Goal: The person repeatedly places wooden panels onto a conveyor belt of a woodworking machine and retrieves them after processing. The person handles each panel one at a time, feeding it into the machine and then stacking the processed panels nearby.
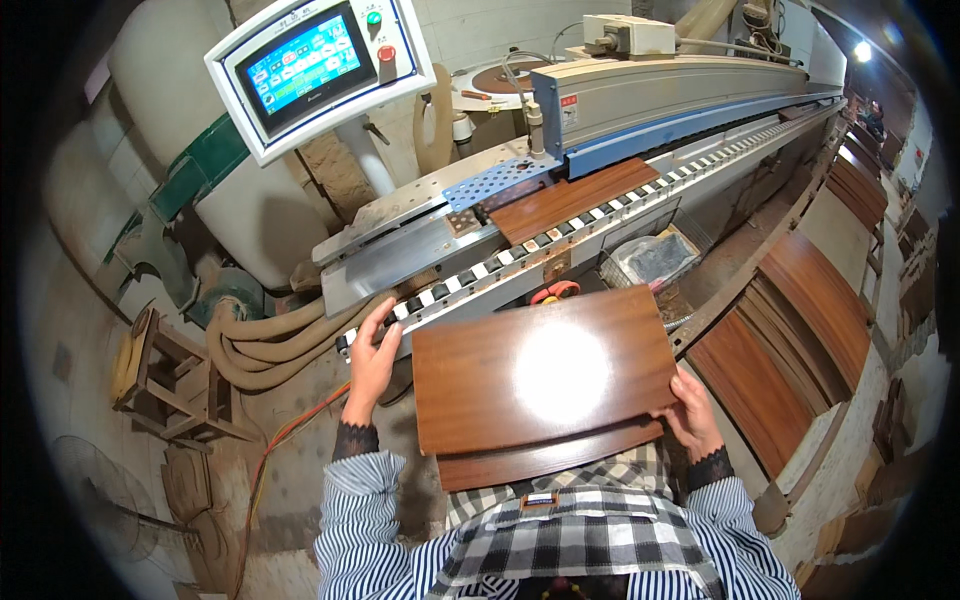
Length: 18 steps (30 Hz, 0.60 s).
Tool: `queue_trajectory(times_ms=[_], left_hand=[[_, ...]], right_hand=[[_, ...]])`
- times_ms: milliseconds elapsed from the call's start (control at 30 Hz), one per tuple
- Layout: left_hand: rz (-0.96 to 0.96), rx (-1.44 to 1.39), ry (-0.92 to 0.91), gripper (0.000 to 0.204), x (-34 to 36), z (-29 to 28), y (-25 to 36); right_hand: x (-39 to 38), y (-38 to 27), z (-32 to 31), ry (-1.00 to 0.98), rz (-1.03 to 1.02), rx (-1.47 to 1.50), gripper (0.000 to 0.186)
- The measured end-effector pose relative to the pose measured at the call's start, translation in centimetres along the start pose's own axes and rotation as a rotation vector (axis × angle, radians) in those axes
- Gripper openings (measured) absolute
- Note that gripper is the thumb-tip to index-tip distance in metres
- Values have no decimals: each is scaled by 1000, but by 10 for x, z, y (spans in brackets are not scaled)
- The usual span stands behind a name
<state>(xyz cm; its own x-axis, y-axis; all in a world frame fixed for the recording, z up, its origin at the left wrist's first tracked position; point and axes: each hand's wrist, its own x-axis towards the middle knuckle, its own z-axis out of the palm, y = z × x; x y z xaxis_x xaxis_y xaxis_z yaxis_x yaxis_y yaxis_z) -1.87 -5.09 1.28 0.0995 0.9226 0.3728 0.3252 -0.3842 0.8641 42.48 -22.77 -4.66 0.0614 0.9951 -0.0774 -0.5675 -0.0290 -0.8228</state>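
A glossy brown wood panel lies in front of my body, with a second panel beneath it, its near edge showing. My right hand grips the panels by their right edge, some of its fingers hidden underneath. Raised beside the top panel's left edge, my left hand has its fingers apart and holds nothing. Its fingertips are close to the end of a roller rail; whether they touch it I cannot tell. Another brown panel rests on the machine, partly under its blue-edged beam.
A control screen with green and red buttons stands at the far left. Stacked brown panels lie along the right. A wire basket hangs below the rail. Thick hoses, a wooden stool and an orange cable are at left.
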Motion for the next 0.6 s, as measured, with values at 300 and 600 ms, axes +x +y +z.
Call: queue_trajectory(times_ms=[300, 600], left_hand=[[98, 710, -136, 58, -61, -32, 19], [31, 979, 63, 54, -17, -40, -31]], right_hand=[[108, 10, 71, -143, 59, -28, 42], [108, 5, 91, -41, 23, -14, 44]])
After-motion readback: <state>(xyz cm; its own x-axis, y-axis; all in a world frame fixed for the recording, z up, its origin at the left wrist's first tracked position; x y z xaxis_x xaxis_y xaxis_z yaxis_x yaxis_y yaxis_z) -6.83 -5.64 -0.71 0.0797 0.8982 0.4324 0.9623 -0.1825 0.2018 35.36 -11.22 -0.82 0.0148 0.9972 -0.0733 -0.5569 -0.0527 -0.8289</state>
